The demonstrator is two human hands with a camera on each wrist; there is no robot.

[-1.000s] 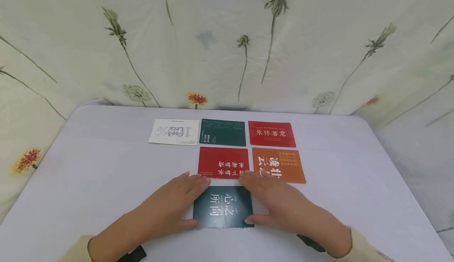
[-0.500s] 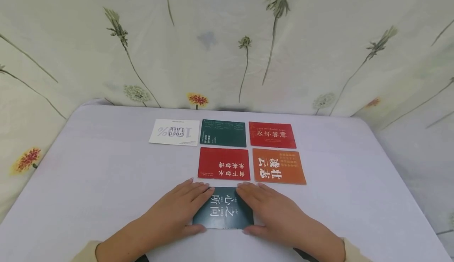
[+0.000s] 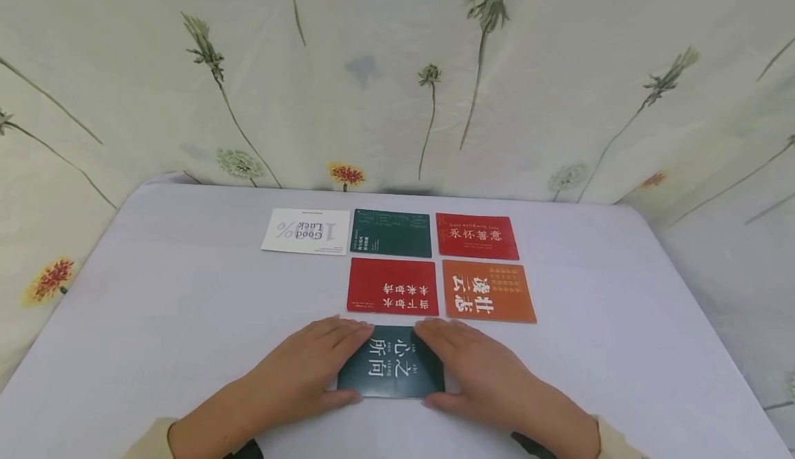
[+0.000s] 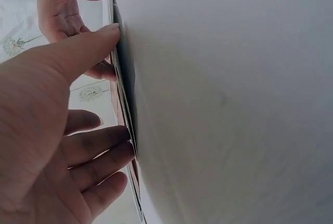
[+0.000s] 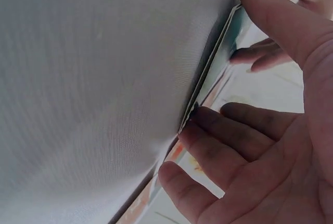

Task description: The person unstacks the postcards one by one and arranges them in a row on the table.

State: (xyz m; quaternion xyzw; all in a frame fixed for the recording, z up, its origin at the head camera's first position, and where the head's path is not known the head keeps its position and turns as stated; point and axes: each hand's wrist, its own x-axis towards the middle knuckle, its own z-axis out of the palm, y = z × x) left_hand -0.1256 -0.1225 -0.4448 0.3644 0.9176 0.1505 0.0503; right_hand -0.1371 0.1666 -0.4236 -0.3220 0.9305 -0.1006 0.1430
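Note:
A dark teal card [image 3: 391,366] with white lettering lies at the near middle of the table, between both hands. My left hand [image 3: 304,369] holds its left end, thumb at the near corner and fingers at the far one. In the same way my right hand [image 3: 491,373] holds the right end. Both wrist views show the card's thin edge, with more than one layer, between thumb [image 4: 93,47] and fingers. Just beyond it lie a red card [image 3: 391,285] and an orange card [image 3: 488,291].
Farther back lie a white card [image 3: 306,231], a green card [image 3: 391,233] and another red card [image 3: 477,236] in a row. A white cloth covers the table [image 3: 186,293]. Behind it hangs a curtain [image 3: 385,65] with printed flowers.
Both hands have drawn back toward me and closer together onto the teal card's ends. The fingers have come off the red and orange cards, whose lettering now shows fully.

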